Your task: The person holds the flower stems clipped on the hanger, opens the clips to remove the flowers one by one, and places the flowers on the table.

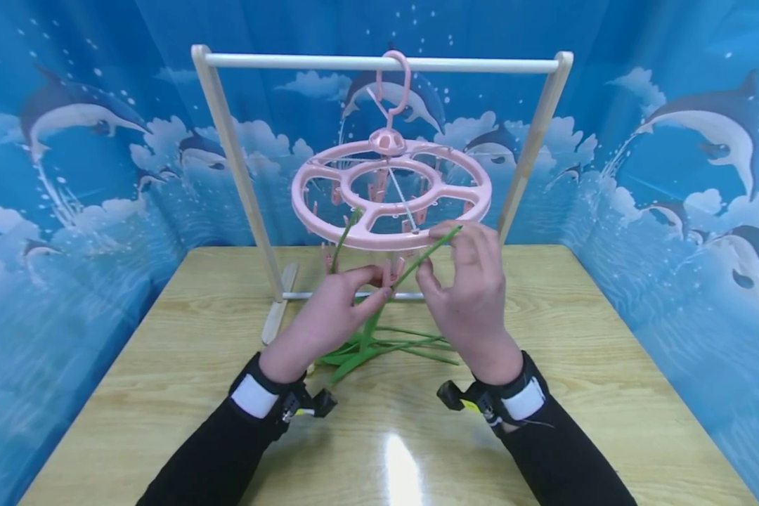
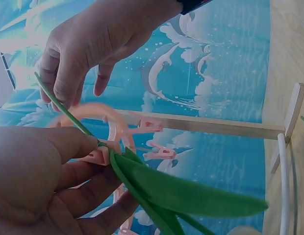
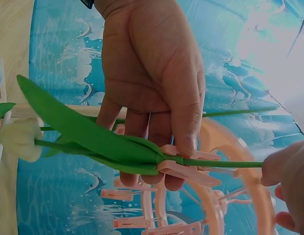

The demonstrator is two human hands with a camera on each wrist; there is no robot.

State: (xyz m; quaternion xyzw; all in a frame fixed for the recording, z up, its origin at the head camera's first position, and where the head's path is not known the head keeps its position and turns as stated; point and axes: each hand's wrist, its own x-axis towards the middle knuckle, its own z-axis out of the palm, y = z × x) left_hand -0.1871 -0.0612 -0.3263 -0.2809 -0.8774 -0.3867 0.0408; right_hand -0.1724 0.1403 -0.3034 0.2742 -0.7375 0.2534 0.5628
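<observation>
My left hand (image 1: 335,302) pinches a pink clothespin (image 2: 113,149) hanging under the round pink hanger (image 1: 392,242). The clothespin sits around the green stem of an artificial tulip (image 3: 88,139), just above its leaves. This tulip hangs head down; its pale flower (image 3: 20,140) shows in the right wrist view. My right hand (image 1: 471,281) holds the stem's upper end between thumb and fingers, beside the hanger's front rim. Another green stem (image 1: 344,242) rises at the hanger's left side. Several more clothespins (image 3: 130,223) dangle below the ring.
The hanger hooks over the white bar of a wooden stand (image 1: 228,140). Green stems and leaves (image 1: 405,343) lie on the wooden table (image 1: 183,393) below my hands. A blue dolphin-print curtain (image 1: 69,211) encloses the back and sides.
</observation>
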